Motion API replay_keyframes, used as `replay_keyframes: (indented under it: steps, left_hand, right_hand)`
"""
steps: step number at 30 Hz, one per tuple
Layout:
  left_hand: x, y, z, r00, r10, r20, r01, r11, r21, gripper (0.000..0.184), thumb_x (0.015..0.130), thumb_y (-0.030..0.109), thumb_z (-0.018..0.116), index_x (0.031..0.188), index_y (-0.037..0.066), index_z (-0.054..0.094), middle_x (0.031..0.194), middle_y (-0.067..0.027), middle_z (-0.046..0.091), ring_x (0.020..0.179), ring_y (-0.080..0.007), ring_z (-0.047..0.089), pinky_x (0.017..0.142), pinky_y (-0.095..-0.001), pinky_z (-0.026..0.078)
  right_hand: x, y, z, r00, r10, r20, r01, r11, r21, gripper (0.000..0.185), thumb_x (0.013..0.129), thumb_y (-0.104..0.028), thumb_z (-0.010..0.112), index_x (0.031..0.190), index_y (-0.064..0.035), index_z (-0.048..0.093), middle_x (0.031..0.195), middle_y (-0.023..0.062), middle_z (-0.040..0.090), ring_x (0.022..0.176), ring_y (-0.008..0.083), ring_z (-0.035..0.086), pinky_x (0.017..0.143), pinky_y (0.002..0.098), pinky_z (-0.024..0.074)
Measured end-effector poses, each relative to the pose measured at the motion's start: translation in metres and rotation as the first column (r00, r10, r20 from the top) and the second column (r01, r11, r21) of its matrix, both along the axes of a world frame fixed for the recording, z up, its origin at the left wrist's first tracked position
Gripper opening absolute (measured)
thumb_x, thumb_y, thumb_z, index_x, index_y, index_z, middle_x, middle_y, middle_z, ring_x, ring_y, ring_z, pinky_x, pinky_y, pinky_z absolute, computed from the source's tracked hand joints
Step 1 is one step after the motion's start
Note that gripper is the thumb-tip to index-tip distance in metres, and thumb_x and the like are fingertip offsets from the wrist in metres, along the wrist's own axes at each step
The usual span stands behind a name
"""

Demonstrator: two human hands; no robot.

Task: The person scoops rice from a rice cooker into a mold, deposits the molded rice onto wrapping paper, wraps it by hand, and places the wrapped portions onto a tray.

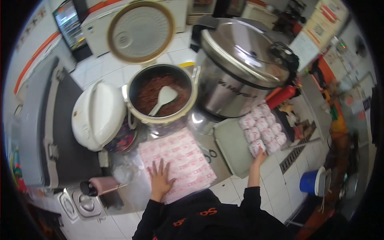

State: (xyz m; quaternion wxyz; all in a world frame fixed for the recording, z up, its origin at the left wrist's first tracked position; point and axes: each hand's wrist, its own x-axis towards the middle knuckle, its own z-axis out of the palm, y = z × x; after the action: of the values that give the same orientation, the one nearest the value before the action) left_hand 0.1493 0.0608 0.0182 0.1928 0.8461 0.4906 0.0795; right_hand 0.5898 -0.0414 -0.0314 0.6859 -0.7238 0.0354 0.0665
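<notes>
My left hand (pixel 161 181) lies flat, fingers spread, on a stack of pink-printed wrapping paper (pixel 186 158) on the metal table. My right hand (pixel 259 158) reaches over a grey-green tray (pixel 232 140) and grips a paper-wrapped parcel (pixel 256 147) at the near corner of several like it (pixel 266 124). Its fingers are partly hidden; the thumb shows on the parcel's near side. Behind the paper stands an open rice cooker (pixel 130 94) of reddish-brown food (pixel 178 102), with a white rice paddle (pixel 163 100) resting on top.
A large steel pressure cooker (pixel 236 76) stands right of the rice cooker, whose lid (pixel 141 32) is raised. On the left are a closed white-lidded cooker (pixel 98 116) and a grey cool box (pixel 66 128). Scissors (pixel 210 154) lie beside the paper. A blue bucket (pixel 311 183) stands at right.
</notes>
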Motion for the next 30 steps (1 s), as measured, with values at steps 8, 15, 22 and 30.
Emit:
replay_keyframes:
  steps: [8,15,22,30]
  left_hand:
    - [0.001,0.001,0.003,1.000,0.003,0.031,-0.001,0.998,-0.058,0.075,0.068,0.045,0.060,0.132,0.017,0.035,0.143,-0.0103,0.018,0.131,-0.0390,0.007,0.102,-0.0575,0.000]
    - [-0.029,0.011,0.025,0.939,0.344,-0.030,-0.338,0.934,0.118,0.065,0.070,0.034,0.060,0.129,0.016,0.039,0.142,-0.0117,0.019,0.130,-0.0410,0.009,0.102,-0.0584,0.002]
    - [-0.090,0.032,0.022,0.642,0.757,0.122,-0.766,0.625,0.149,0.077,0.057,0.028,0.072,0.125,0.012,0.041,0.135,-0.0155,0.028,0.121,-0.0429,0.025,0.100,-0.0528,0.018]
    - [-0.099,0.033,0.021,0.745,0.665,0.059,-0.667,0.739,0.091,0.081,0.053,0.033,0.075,0.124,0.013,0.041,0.131,-0.0153,0.034,0.117,-0.0406,0.032,0.096,-0.0508,0.028]
  right_hand:
    - [0.007,0.001,0.000,0.990,0.001,0.143,0.030,0.978,-0.208,0.050,0.080,-0.026,0.061,0.115,0.0039,0.040,0.104,0.0139,0.052,0.094,0.0236,0.052,0.082,0.0335,0.0419]
    - [-0.041,0.037,0.116,0.834,0.516,0.197,0.112,0.192,-0.975,0.049,0.078,-0.027,0.057,0.118,-0.0009,0.046,0.117,0.0189,0.047,0.110,0.0321,0.042,0.087,0.0466,0.0349]
    - [-0.188,0.204,0.245,-0.029,0.808,0.589,-0.683,0.414,-0.602,0.025,0.077,-0.009,0.055,0.101,-0.0052,0.060,0.083,0.0086,0.063,0.076,0.0244,0.055,0.073,0.0342,0.0406]
    - [-0.280,0.369,0.215,-0.602,0.595,-0.533,0.146,-0.574,-0.806,0.042,0.087,-0.046,0.038,0.114,-0.0191,0.054,0.088,0.0132,0.064,0.088,0.0303,0.059,0.080,0.0413,0.0425]
